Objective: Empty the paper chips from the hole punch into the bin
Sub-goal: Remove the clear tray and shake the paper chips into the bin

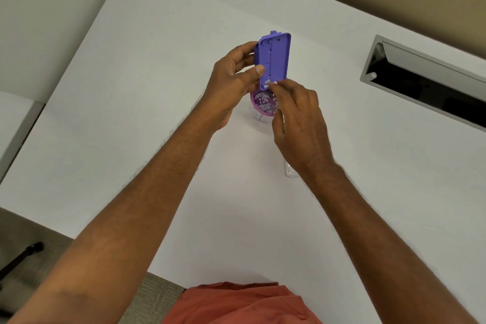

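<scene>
- Purple plastic hole punch [274, 59] stands on end above the bin [263, 110], its open underside facing the camera and its lower end just over the bin's mouth.
- Left hand [231, 81] is closed around the punch's left edge, thumb pressed on the underside and fingers curled behind it.
- Right hand [297, 118] is at the punch's lower end, above and to the right of the bin; its fingertips [276, 87] are pinched close together at the bottom edge, touching the loose chips there. Whether they actually grip any part of the punch I cannot tell.
- Paper chips [263, 101], pale and round, lie scattered inside the bin; a small cluster clings at the punch's lower end, just above the bin.
- Bin is a small round cup with a pink rim and a white wall, standing on the white table [157, 60] directly below the punch, between the two hands.
- Small clear rectangular piece [290, 171] lies on the table near the bin, toward the person, partly hidden by the right wrist.
- Grey cable slot [420, 79] is set in the table well to the right of the bin.
</scene>
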`<state>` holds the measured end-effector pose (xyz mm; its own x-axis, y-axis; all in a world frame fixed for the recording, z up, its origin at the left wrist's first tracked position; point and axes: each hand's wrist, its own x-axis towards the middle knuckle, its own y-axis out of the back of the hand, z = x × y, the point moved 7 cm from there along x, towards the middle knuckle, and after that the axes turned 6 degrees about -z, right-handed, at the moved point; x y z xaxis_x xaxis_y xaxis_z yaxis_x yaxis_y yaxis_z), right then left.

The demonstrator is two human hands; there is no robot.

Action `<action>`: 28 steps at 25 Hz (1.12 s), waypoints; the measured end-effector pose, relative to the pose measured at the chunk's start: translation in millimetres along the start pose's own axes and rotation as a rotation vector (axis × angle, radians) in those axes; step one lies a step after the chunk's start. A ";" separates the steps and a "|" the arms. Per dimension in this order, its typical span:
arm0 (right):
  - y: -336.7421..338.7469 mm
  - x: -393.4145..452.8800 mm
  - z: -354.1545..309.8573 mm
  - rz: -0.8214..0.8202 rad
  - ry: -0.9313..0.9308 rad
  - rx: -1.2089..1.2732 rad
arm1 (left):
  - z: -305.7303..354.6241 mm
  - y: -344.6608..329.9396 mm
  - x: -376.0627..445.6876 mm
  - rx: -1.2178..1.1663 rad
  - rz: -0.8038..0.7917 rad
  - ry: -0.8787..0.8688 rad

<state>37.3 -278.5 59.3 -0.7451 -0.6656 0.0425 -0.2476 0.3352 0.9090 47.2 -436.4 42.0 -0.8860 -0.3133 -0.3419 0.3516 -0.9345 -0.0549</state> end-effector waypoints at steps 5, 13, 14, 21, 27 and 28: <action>-8.8 2.3 -8.5 -0.028 0.052 -0.083 | -0.1 -3.2 -0.3 -0.003 -0.009 -0.011; -8.2 -3.8 5.8 -0.004 -0.024 -0.046 | 0.7 -1.4 -0.9 0.031 0.009 -0.042; -7.6 -2.6 6.3 -0.010 -0.035 -0.026 | 0.9 -1.4 -1.3 0.033 0.010 -0.048; -0.3 -6.3 15.4 0.047 -0.097 0.233 | 1.6 -2.0 -5.5 0.075 0.018 -0.121; 10.8 -8.2 45.0 0.143 -0.470 0.829 | -1.6 -12.5 -12.6 0.278 0.002 -0.232; 10.7 -8.8 46.2 0.139 -0.506 0.899 | -2.8 -15.0 -14.8 0.315 -0.003 -0.255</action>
<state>12.6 -238.3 49.5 -0.9237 -0.2954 -0.2440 -0.3553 0.8988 0.2567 55.9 -417.3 45.3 -0.9473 -0.3054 -0.0964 0.2743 -0.9291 0.2480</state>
